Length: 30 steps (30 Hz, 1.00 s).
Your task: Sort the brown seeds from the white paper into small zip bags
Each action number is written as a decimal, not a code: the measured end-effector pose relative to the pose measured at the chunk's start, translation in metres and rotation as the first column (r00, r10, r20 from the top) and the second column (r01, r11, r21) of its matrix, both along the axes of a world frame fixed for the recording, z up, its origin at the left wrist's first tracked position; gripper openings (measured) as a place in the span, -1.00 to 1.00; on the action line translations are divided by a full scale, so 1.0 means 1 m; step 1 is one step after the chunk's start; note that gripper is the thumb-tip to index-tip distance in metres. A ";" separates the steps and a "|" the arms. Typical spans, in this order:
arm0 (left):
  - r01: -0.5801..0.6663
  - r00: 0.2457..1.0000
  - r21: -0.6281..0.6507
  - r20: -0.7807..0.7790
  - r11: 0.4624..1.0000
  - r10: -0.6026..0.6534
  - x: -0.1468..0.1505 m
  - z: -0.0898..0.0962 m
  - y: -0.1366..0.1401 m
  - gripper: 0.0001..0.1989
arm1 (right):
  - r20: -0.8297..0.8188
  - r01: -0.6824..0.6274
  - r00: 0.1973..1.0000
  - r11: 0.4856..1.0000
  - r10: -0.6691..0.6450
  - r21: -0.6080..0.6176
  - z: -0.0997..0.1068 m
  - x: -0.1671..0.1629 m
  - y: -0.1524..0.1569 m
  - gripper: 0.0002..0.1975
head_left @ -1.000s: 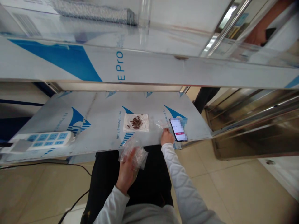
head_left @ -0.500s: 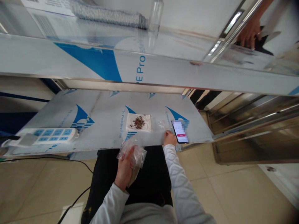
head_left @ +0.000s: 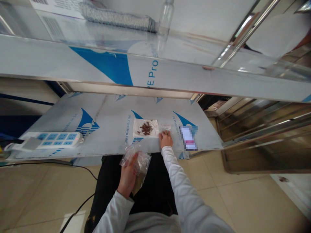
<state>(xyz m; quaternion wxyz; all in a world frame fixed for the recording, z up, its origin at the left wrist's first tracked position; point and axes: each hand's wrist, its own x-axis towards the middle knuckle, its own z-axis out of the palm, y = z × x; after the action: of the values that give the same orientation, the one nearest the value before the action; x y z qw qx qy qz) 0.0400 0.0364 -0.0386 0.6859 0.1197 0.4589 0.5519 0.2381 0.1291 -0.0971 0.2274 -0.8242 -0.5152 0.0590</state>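
My left hand (head_left: 128,174) is closed around crinkled clear plastic bags (head_left: 139,161) above my lap, in front of the shelf edge. My right hand (head_left: 166,139) rests low over the shelf, fingers curled down at a small clear plastic bag (head_left: 167,127). Whatever its fingertips hold is too small to make out. Just left of that hand lies a white square sheet (head_left: 153,132), with a heap of small dark brown, rod-like pieces (head_left: 146,128) on it. To its right lies a phone (head_left: 188,139) with a lit screen, partly blurred out.
A white power strip (head_left: 55,139) lies at the left on the film-covered shelf (head_left: 114,129). Overhead, an upper ledge (head_left: 97,64) crosses the view, carrying a grey fluffy cloth (head_left: 119,21) and a clear bottle (head_left: 166,17). A black cable (head_left: 80,207) runs over the tiled floor.
My right hand has moved left, from beside the phone to the small clear bag near the white sheet. My left hand keeps its hold on the plastic bags. A co-worker's hand has left the upper right.
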 end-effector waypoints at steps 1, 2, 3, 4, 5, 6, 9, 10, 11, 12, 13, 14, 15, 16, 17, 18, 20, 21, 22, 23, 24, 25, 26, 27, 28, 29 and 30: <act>-0.008 1.000 -0.001 0.000 1.000 0.008 0.000 -0.001 0.000 -0.69 | -0.011 0.007 1.000 1.000 -0.007 0.018 -0.001 0.002 -0.001 -0.70; -0.010 1.000 -0.005 0.001 1.000 0.010 0.000 -0.002 0.000 -0.69 | -0.024 0.022 1.000 0.999 -0.021 0.038 -0.002 0.005 -0.001 -0.68; -0.010 1.000 -0.011 0.001 1.000 0.010 0.000 -0.003 0.000 -0.69 | -0.038 0.043 0.998 0.997 -0.041 0.060 -0.002 0.008 -0.001 -0.65; -0.006 1.000 -0.016 0.002 1.000 0.006 -0.001 -0.004 0.000 -0.69 | -0.053 0.070 0.996 0.994 -0.065 0.084 -0.002 0.012 0.000 -0.63; -0.002 1.000 -0.017 0.005 1.000 0.002 -0.001 -0.006 -0.001 -0.69 | -0.070 0.101 0.993 0.989 -0.094 0.110 -0.002 0.016 0.000 -0.60; 0.002 1.000 -0.016 0.009 1.000 -0.002 -0.001 -0.007 -0.001 -0.69 | -0.087 0.136 0.988 0.981 -0.125 0.138 0.000 0.020 0.001 -0.57; 0.004 1.000 -0.013 0.007 1.000 -0.004 -0.001 -0.009 -0.001 -0.70 | -0.141 0.245 0.966 0.942 -0.217 0.229 0.005 0.034 0.000 -0.49; 0.007 1.000 -0.009 0.001 1.000 -0.007 -0.001 -0.009 0.000 -0.71 | -0.158 0.278 0.957 0.924 -0.243 0.261 0.007 0.038 0.000 -0.47; 0.010 1.000 -0.003 -0.003 1.000 -0.010 -0.001 -0.009 0.000 -0.72 | -0.176 0.306 0.948 0.906 -0.264 0.292 0.009 0.043 -0.001 -0.45; 0.012 1.000 0.004 -0.006 1.000 -0.012 -0.001 -0.009 0.001 -0.72 | -0.193 0.330 0.940 0.887 -0.280 0.321 0.011 0.047 -0.002 -0.44; 0.013 1.000 0.011 -0.008 1.000 -0.012 -0.001 -0.009 0.001 -0.72 | -0.211 0.352 0.933 0.869 -0.293 0.349 0.013 0.051 -0.002 -0.43; 0.013 1.000 0.016 -0.010 1.000 -0.012 -0.001 -0.009 0.001 -0.72 | -0.229 0.371 0.925 0.850 -0.303 0.375 0.014 0.055 -0.003 -0.42; 0.012 1.000 0.017 -0.016 1.000 -0.012 -0.001 -0.009 0.002 -0.72 | -0.248 0.389 0.918 0.831 -0.310 0.398 0.015 0.059 -0.004 -0.41; 0.013 1.000 0.018 -0.025 1.000 -0.013 -0.001 -0.009 0.002 -0.72 | -0.267 0.405 0.910 0.813 -0.316 0.419 0.016 0.062 -0.005 -0.40; 0.014 0.999 0.021 -0.038 1.000 -0.014 -0.001 -0.010 0.001 -0.71 | -0.286 0.419 0.904 0.795 -0.319 0.438 0.017 0.065 -0.007 -0.38; 0.013 0.998 0.026 -0.057 1.000 -0.012 -0.001 -0.010 0.001 -0.71 | -0.303 0.430 0.898 0.780 -0.318 0.454 0.018 0.068 -0.008 -0.37; 0.011 0.993 0.058 -0.118 0.998 -0.004 0.000 -0.011 0.001 -0.70 | -0.332 0.439 0.892 0.759 -0.306 0.482 0.022 0.071 -0.014 -0.35; 0.013 0.987 0.084 -0.163 0.996 0.000 0.001 -0.012 0.001 -0.70 | -0.342 0.437 0.892 0.751 -0.295 0.494 0.025 0.071 -0.018 -0.35; 0.018 0.977 0.111 -0.215 0.994 0.006 0.002 -0.012 0.001 -0.70 | -0.348 0.432 0.894 0.746 -0.282 0.506 0.028 0.068 -0.024 -0.35; 0.026 0.963 0.133 -0.271 0.991 0.011 0.005 -0.012 0.002 -0.71 | -0.349 0.421 0.899 0.745 -0.266 0.517 0.032 0.064 -0.031 -0.36; 0.036 0.946 0.145 -0.323 0.989 0.013 0.010 -0.011 0.003 -0.72 | -0.346 0.405 0.905 0.748 -0.247 0.526 0.036 0.056 -0.040 -0.38; 0.045 0.933 0.147 -0.361 0.988 0.011 0.015 -0.009 0.006 -0.73 | -0.341 0.383 0.913 0.757 -0.223 0.530 0.040 0.046 -0.049 -0.41; 0.056 0.931 0.144 -0.364 0.988 0.000 0.022 -0.008 0.008 -0.73 | -0.328 0.345 0.926 0.773 -0.187 0.532 0.043 0.033 -0.059 -0.46; 0.072 0.942 0.142 -0.334 0.987 -0.021 0.031 -0.005 0.011 -0.72 | -0.305 0.285 0.943 0.797 -0.133 0.532 0.045 0.019 -0.069 -0.51; 0.092 0.958 0.146 -0.282 0.985 -0.047 0.040 -0.003 0.014 -0.69 | -0.275 0.202 0.960 0.824 -0.059 0.529 0.046 0.003 -0.079 -0.58; 0.118 0.974 0.158 -0.211 0.980 -0.083 0.048 0.000 0.016 -0.66 | -0.224 0.087 0.974 0.848 0.039 0.523 0.047 -0.012 -0.087 -0.62; 0.144 0.982 0.167 -0.148 0.975 -0.119 0.056 0.003 0.018 -0.63 | -0.173 -0.028 0.976 0.860 0.134 0.509 0.046 -0.026 -0.095 -0.65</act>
<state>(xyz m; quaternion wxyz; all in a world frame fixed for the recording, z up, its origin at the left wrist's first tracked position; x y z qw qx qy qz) 0.0962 0.0543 -0.0354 0.6744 0.2481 0.4452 0.5341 0.2122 0.0345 -0.0509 0.4829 -0.7034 -0.5213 0.0157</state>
